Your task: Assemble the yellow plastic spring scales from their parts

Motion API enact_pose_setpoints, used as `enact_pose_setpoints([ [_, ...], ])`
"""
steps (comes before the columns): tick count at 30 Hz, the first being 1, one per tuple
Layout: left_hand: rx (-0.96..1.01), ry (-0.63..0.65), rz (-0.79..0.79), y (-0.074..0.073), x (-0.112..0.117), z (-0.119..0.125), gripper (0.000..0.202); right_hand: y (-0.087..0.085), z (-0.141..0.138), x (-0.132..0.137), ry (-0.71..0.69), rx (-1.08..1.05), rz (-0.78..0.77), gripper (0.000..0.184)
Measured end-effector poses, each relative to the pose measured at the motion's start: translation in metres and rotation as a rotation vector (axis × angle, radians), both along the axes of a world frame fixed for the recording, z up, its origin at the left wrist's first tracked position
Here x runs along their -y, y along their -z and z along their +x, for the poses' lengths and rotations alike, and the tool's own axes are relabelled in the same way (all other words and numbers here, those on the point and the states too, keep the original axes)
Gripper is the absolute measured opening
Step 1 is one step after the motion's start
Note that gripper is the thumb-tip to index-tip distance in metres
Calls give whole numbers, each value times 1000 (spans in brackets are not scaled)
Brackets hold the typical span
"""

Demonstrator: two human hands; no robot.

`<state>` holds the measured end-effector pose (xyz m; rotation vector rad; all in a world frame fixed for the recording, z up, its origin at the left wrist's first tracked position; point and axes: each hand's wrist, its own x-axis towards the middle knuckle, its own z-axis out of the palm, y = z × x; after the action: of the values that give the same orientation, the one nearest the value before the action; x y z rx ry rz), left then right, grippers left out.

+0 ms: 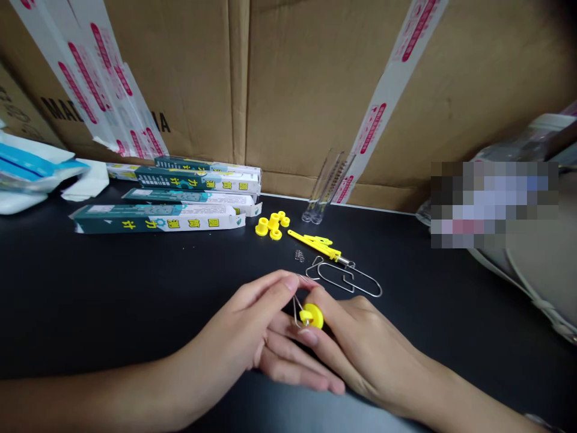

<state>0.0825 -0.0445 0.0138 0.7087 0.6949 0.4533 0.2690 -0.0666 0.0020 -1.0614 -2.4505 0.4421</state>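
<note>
My left hand (252,334) and my right hand (360,343) meet at the middle of the black table (112,288). Together they pinch a small yellow plastic disc (312,316) with a thin wire hook (296,308) threaded into it. Both hands are closed on this piece. Just beyond them lie wire hooks (345,278), a tiny spring (299,255), a yellow rod with a metal tip (318,243) and several yellow plastic caps (271,225).
Clear tubes (325,187) lean against the taped cardboard wall (315,78). Several green-and-white long boxes (180,198) lie at the back left, with white and blue packaging (36,171) further left. A grey bag (527,264) sits at the right.
</note>
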Motion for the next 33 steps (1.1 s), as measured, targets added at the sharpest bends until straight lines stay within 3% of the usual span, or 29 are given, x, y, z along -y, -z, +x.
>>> enact_pose_setpoints([
  [5, -62, -75, 234, 5, -10, -3, 26, -2, 1, -1, 67, 49, 52, 29],
  [9, -122, -176, 383, 1, -21, -8, 22, -4, 4, -5, 202, 70, -25, 27],
  [13, -155, -159, 443, -1, -31, -12, 18, -3, 8, -6, 234, 33, -51, 17],
  [18, -204, -192, 521, 0, -45, -20, 18, 1, 14, -7, 275, -72, 1, 36],
  [26, -329, -228, 676, -4, -54, -34, 21, -12, 26, -17, 307, -93, 80, 10],
  [33, -442, -204, 778, -5, -56, -43, 23, -19, 29, -23, 409, -213, -94, 10],
])
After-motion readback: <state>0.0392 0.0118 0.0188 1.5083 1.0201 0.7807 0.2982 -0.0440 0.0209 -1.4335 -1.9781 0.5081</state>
